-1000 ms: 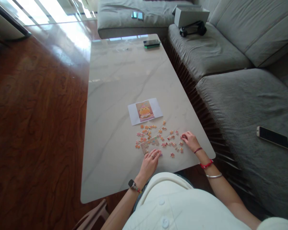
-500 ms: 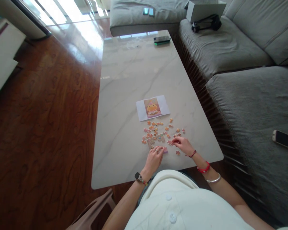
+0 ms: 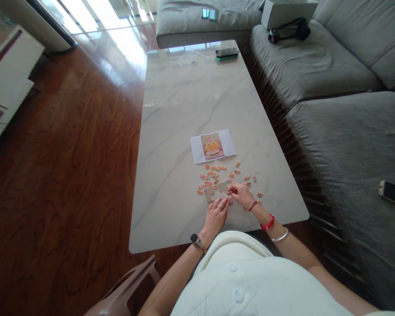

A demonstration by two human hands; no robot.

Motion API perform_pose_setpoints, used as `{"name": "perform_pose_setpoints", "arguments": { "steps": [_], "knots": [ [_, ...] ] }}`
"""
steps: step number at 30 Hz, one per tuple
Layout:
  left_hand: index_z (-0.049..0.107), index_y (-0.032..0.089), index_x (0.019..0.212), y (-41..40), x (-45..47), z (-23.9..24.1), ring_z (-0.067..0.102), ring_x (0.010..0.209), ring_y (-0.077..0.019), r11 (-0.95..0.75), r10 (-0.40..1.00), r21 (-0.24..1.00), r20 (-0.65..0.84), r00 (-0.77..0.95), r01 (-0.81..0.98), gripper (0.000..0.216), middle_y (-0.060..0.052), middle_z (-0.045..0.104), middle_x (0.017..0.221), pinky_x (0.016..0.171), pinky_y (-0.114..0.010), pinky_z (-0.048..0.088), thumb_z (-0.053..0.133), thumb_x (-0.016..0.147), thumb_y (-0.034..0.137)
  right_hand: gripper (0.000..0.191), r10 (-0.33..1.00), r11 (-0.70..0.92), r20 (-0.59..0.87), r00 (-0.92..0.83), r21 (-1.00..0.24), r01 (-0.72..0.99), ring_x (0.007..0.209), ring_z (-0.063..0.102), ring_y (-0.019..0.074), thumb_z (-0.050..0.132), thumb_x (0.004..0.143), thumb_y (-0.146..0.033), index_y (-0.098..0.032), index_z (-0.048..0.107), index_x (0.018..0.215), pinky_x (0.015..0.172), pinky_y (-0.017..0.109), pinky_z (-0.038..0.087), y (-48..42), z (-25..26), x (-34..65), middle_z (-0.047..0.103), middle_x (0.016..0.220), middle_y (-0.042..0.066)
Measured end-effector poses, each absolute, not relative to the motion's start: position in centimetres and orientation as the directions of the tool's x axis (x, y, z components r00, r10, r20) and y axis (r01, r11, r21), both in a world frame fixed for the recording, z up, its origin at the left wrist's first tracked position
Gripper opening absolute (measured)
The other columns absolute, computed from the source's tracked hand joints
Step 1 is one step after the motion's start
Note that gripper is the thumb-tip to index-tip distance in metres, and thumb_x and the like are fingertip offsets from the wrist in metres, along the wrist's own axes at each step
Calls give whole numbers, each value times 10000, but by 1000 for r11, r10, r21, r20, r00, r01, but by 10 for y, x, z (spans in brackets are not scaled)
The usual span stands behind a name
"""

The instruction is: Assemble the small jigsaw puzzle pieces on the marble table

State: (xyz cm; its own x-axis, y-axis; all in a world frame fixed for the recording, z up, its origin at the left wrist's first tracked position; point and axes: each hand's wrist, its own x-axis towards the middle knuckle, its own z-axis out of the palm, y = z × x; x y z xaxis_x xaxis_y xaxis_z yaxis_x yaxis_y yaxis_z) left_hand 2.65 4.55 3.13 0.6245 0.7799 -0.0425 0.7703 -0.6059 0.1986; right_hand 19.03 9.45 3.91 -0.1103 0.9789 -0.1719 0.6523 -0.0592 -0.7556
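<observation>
A partly joined jigsaw puzzle (image 3: pixel 215 189) lies on the table near its front edge. My left hand (image 3: pixel 216 215) rests at its lower edge, fingers stretched out and laid flat, with a ring on one of them. Just right of it, my right hand (image 3: pixel 243 195) pinches a small puzzle piece (image 3: pixel 229 192) over the puzzle's right part; the fingers partly hide it. Loose orange and pink puzzle pieces (image 3: pixel 211 174) are scattered above the puzzle, and several more, such as one pink-orange piece (image 3: pixel 259 193), lie to the right.
Behind the pieces lies a paper sheet (image 3: pixel 229 142) with a printed picture of an orange figure. A phone (image 3: pixel 227 53) sits at the far end of the marble table (image 3: pixel 171 175). A grey sofa (image 3: pixel 345 145) runs along the right; a plastic stool (image 3: pixel 128 285) stands front left.
My right hand has moved left to the puzzle, close to my left fingertips, exposing a loose piece on the right. My left hand stays at the lower edge. The view has shifted slightly.
</observation>
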Motion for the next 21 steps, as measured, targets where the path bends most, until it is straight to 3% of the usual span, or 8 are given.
{"name": "perform_pose_setpoints", "arguments": {
  "steps": [16,21],
  "knots": [
    [407,220,1189,47,28,28,381,1116,-183,-597,782,288,5,623,748,376,-48,471,1204,865,-320,351,345,821,179,105,976,-13,-178,-121,-610,792,680,534,121,506,713,-129,-161,597,674,656,225,398,92,36,182,604,714,36],
    [392,219,1203,52,32,29,353,1143,-198,-548,822,258,-10,569,796,389,-63,442,1234,874,-342,349,345,819,187,116,967,-9,-218,-129,-541,841,710,525,125,486,760,-181,-157,592,718,667,224,397,89,36,182,589,759,49]
  ]
}}
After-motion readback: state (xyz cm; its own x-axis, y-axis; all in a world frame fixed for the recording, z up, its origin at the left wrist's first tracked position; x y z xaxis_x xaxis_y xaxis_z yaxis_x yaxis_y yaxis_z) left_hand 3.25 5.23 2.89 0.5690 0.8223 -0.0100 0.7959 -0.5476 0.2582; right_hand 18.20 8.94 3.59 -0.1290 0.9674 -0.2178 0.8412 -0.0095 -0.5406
